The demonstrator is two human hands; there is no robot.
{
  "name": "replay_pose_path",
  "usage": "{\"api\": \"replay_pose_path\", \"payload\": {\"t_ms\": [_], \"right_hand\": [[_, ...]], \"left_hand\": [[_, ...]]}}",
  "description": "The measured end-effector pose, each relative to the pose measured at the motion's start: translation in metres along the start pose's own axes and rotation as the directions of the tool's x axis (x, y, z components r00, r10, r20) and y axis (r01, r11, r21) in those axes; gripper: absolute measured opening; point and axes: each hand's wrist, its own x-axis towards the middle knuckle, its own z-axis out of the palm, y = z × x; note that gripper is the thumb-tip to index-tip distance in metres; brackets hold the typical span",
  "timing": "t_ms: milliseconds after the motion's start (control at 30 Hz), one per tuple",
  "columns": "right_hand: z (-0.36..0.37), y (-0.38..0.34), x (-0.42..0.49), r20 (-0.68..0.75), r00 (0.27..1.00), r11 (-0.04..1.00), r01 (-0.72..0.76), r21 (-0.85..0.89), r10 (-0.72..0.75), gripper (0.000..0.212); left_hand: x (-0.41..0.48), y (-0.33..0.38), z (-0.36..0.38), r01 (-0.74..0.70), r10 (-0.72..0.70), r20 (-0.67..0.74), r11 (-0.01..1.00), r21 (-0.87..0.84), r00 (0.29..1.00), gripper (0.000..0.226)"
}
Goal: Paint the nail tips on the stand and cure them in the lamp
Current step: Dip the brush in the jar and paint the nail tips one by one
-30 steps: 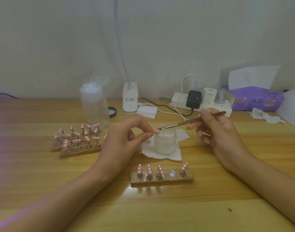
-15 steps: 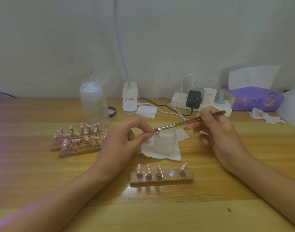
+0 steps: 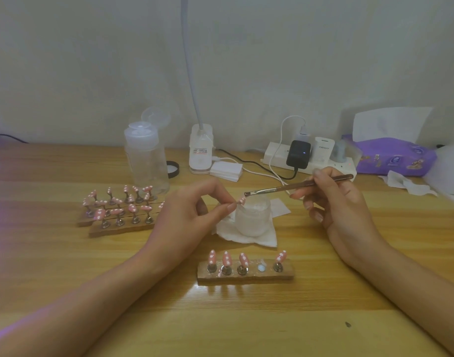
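A: Brush (image 3: 298, 186) bristles have drawn back to the right and up off the nail tip (image 3: 242, 200) since half a second ago. They sit just above it now, and I cannot tell whether they touch.
B: Hands?
A: Left hand (image 3: 189, 215) pinches the pink, white-dotted nail tip between thumb and forefinger, over the rim of the frosted jar (image 3: 252, 217) on its tissue (image 3: 246, 239). Right hand (image 3: 341, 204) grips the brush pen-fashion, fingers curled.
B: And the stand (image 3: 246, 276)?
A: On the table (image 3: 323, 318), just in front of the jar. Four dotted tips on pegs; the fourth socket from the left shows only its metal disc.
B: Legible text?
A: "PISEN" on the white charger (image 3: 322, 149) in the power strip (image 3: 274, 157). Red print on the lamp base (image 3: 200, 153) is too small to read.
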Motion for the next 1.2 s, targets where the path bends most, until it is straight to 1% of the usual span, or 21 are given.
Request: {"api": "replay_pose_path", "payload": {"t_ms": [100, 233, 300, 367, 433, 500, 567, 633, 733, 800, 867, 933, 1000, 1067, 1133, 1200], "right_hand": [[0.0022, -0.0007, -0.0009, 0.063, 0.998, 1.0, 0.026, -0.009, -0.025, 0.02], [-0.0009, 0.001, 0.0004, 0.003, 1.0, 1.0, 0.007, 0.001, -0.007, 0.019], [0.0002, 0.0006, -0.0003, 0.034, 0.999, 1.0, 0.023, 0.011, -0.023, 0.02], [0.0016, 0.0004, -0.0008, 0.063, 0.997, 0.999, 0.035, -0.018, -0.034, 0.02], [0.0005, 0.0013, -0.0003, 0.02, 1.0, 0.999, 0.009, -0.04, -0.009, 0.021], [-0.0016, 0.0019, 0.0005, -0.028, 1.0, 1.0, -0.006, -0.025, 0.005, 0.021], [-0.0001, 0.0006, -0.0001, -0.01, 1.0, 1.0, 0.015, 0.002, -0.015, 0.021], [0.0016, 0.0002, -0.0007, 0.034, 0.999, 0.999, 0.036, -0.013, -0.035, 0.021], [-0.0003, 0.002, 0.0003, -0.007, 1.0, 0.999, 0.015, -0.044, -0.016, 0.022], [-0.001, 0.002, 0.0003, -0.021, 1.0, 1.0, 0.019, -0.015, -0.019, 0.021], [0.001, 0.0003, -0.0006, 0.025, 0.999, 0.999, 0.039, 0.003, -0.039, 0.021], [0.0018, 0.001, -0.0007, 0.048, 0.998, 0.999, 0.041, -0.027, -0.039, 0.02], [0.0003, 0.0022, 0.0, 0.002, 1.0, 0.999, 0.023, -0.046, -0.022, 0.021], [-0.0013, 0.0023, 0.0004, -0.035, 0.999, 1.0, 0.021, -0.023, -0.022, 0.022], [0.0005, 0.0003, -0.0007, -0.003, 0.999, 0.999, 0.032, 0.0, -0.032, 0.022], [0.002, 0.0003, -0.0007, 0.036, 0.999, 0.999, 0.04, -0.029, -0.039, 0.022]], "left_hand": [[-0.0009, -0.0005, 0.0001, 0.006, -0.006, -0.003, 1.0, 0.002, 1.0, 0.01], [0.0, -0.0009, 0.001, 0.022, -0.022, -0.001, 1.0, 0.004, 1.0, 0.008], [0.0001, -0.0001, 0.0013, 0.028, -0.028, 0.008, 1.0, 0.006, 1.0, 0.008], [0.0003, 0.0, 0.0011, 0.03, -0.03, 0.01, 1.0, 0.0, 0.999, 0.008], [-0.0003, -0.0003, 0.001, 0.032, -0.032, 0.009, 0.999, 0.001, 0.999, 0.008], [-0.0004, -0.0003, 0.0011, 0.03, -0.03, 0.009, 0.999, 0.01, 0.999, 0.008], [-0.0006, -0.0003, 0.0011, 0.032, -0.032, 0.009, 0.999, 0.011, 0.999, 0.008], [-0.0008, -0.0006, 0.001, 0.035, -0.035, 0.007, 0.999, 0.002, 0.999, 0.009], [-0.0008, -0.0002, 0.0012, 0.045, -0.045, 0.005, 0.999, 0.005, 0.999, 0.009], [-0.0006, 0.0002, 0.0012, 0.05, -0.05, 0.006, 0.999, 0.012, 0.999, 0.008], [-0.0006, 0.0002, 0.0009, 0.052, -0.052, 0.006, 0.999, 0.013, 0.999, 0.009], [-0.0007, -0.0001, 0.0011, 0.054, -0.055, 0.006, 0.998, 0.008, 0.998, 0.01], [-0.0008, -0.0001, 0.0013, 0.056, -0.056, 0.004, 0.998, 0.008, 0.998, 0.01], [-0.0006, 0.0001, 0.0014, 0.055, -0.055, 0.004, 0.998, 0.009, 0.998, 0.009], [-0.0008, -0.0001, 0.0012, 0.058, -0.058, 0.011, 0.998, 0.009, 0.998, 0.009], [-0.0008, -0.0005, 0.0009, 0.051, -0.052, 0.015, 0.999, 0.004, 0.999, 0.01]]}}
